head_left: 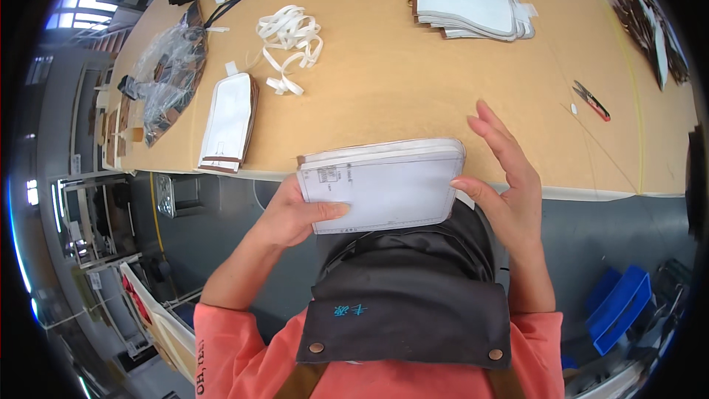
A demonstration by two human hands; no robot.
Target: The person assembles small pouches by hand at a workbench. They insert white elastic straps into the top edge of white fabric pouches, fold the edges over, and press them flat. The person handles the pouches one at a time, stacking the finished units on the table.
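Left hand [299, 214]: closed on the left end of a stack of white flat pieces [384, 185], thumb lying across the top sheet.
Right hand [509, 177]: open, fingers spread, thumb touching the stack's right edge.
Stack: held level at the near edge of the tan table [399, 89], above a dark apron.
Elsewhere on the table: second white stack [473, 6], loose white straps [289, 43], red-handled snips [591, 100].
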